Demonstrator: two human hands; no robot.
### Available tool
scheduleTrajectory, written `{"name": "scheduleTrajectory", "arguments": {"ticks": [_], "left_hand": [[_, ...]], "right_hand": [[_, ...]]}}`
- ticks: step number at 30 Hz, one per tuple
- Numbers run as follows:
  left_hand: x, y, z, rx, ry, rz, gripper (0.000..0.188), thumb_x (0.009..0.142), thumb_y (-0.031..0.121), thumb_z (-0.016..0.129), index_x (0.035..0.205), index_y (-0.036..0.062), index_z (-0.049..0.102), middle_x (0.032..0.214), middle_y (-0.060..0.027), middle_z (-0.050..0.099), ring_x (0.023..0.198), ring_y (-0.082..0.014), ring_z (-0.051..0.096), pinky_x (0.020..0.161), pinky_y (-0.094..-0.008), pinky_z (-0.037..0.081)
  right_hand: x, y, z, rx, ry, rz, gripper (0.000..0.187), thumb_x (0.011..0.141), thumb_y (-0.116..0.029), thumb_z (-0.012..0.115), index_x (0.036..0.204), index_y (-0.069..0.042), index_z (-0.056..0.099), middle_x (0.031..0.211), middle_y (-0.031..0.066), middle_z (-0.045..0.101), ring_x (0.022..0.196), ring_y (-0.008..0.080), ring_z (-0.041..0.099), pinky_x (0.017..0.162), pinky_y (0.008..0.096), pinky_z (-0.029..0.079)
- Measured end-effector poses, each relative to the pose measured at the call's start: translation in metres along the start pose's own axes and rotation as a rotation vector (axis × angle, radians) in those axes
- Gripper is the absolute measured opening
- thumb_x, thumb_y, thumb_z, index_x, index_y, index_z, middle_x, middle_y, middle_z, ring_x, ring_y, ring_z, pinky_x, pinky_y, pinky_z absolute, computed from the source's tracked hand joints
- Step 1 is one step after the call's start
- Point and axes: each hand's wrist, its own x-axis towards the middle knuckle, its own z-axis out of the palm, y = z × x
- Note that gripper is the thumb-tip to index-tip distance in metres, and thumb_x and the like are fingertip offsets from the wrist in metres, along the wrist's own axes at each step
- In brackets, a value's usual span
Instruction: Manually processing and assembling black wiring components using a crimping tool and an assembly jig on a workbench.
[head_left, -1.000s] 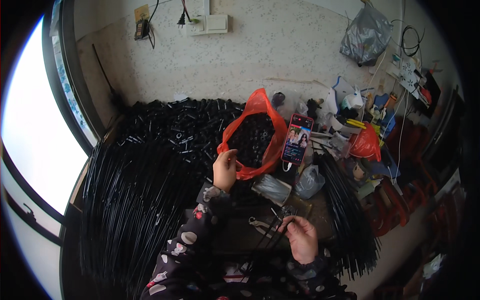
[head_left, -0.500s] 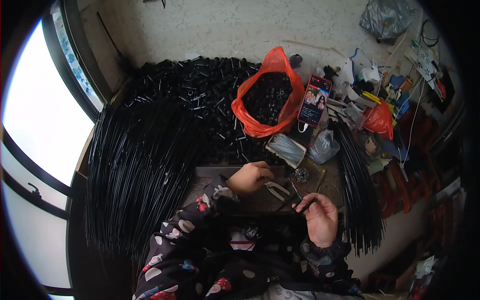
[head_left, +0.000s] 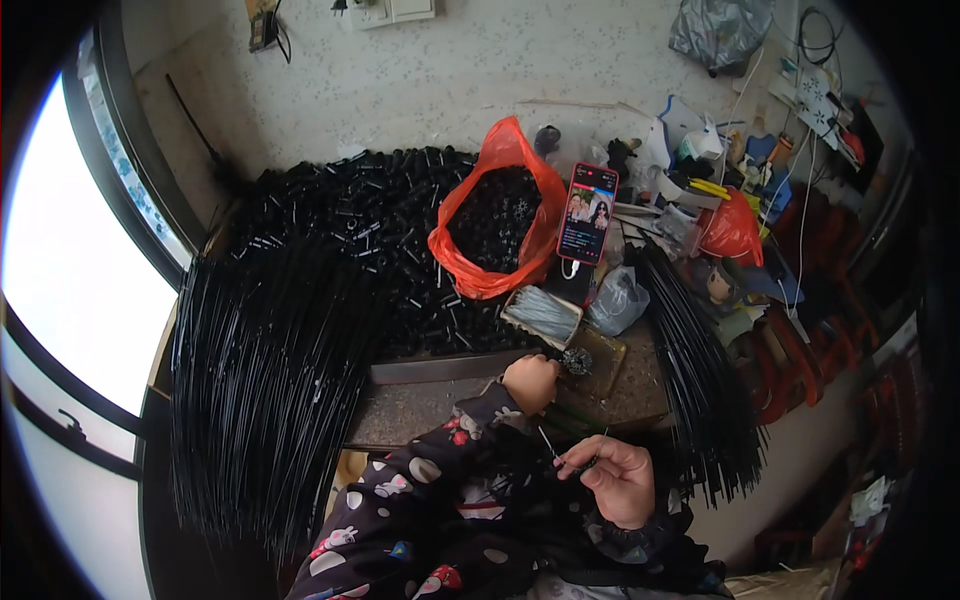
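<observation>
My left hand (head_left: 531, 384) rests low over the work table (head_left: 410, 402), its fingers curled in. What they hold, if anything, is hidden. Just right of it lies a small round cluster of grey metal bits (head_left: 577, 361). Nearer to me, my right hand (head_left: 618, 484) pinches a small dark part (head_left: 577, 465) between thumb and fingers. Thin metal rods stick up from that part; its exact kind is too small to make out. Something green and narrow (head_left: 575, 418) lies between the hands, partly covered.
Long thin black rods (head_left: 270, 390) fill the left side, with another bundle (head_left: 700, 380) at right. Behind are heaped short black tubes (head_left: 370, 220), an orange-red plastic bag (head_left: 548, 200) of dark parts, a phone (head_left: 587, 215) and a box of thin pins (head_left: 543, 313).
The view has tilted upward. My left hand has moved right, closer to the metal cluster, and the pliers beside it no longer show clearly. My right hand has drawn nearer to my body.
</observation>
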Motion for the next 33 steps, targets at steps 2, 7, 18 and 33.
{"name": "scheduleTrajectory", "arguments": {"ticks": [2,7,18,33], "left_hand": [[-0.005,0.013,-0.013,-0.220,0.192,-0.051,0.020,0.067,0.012,0.061,0.084,0.0039,0.058,0.076,-0.0150,0.055,0.073,-0.0307,0.060,0.064,-0.0377,0.050],[-0.052,0.003,-0.068,-1.781,0.034,-0.175,0.015,0.084,-0.002,0.052,0.098,-0.0021,0.057,0.085,-0.0051,0.061,0.073,-0.0128,0.061,0.068,-0.0237,0.051],[-0.144,0.019,-0.157,-2.062,0.213,0.279,0.020,0.080,-0.002,0.059,0.100,-0.0043,0.058,0.102,-0.0220,0.055,0.084,-0.0268,0.062,0.066,-0.0370,0.057],[-0.174,0.029,-0.176,-1.738,0.281,0.103,0.016,0.079,-0.002,0.061,0.094,-0.0073,0.063,0.108,-0.0192,0.052,0.082,-0.0245,0.061,0.068,-0.0331,0.056]], "right_hand": [[0.000,0.000,-0.004,-0.038,0.122,-0.016,0.015,0.083,-0.001,0.059,0.096,0.007,0.059,0.091,0.0108,0.061,0.086,0.0142,0.059,0.078,0.0239,0.045],[0.010,0.014,-0.003,0.032,0.313,-0.089,0.017,0.085,-0.004,0.058,0.099,0.005,0.057,0.089,0.0090,0.062,0.082,0.0139,0.058,0.080,0.0247,0.043],[0.024,0.032,0.090,0.040,0.029,-0.033,0.018,0.083,-0.008,0.061,0.095,0.004,0.054,0.088,0.0095,0.060,0.076,0.0177,0.059,0.070,0.0287,0.048],[0.019,0.044,0.092,0.129,-0.030,0.011,0.020,0.082,-0.003,0.062,0.098,0.002,0.051,0.086,0.0081,0.061,0.076,0.0148,0.060,0.073,0.0257,0.050]]}}
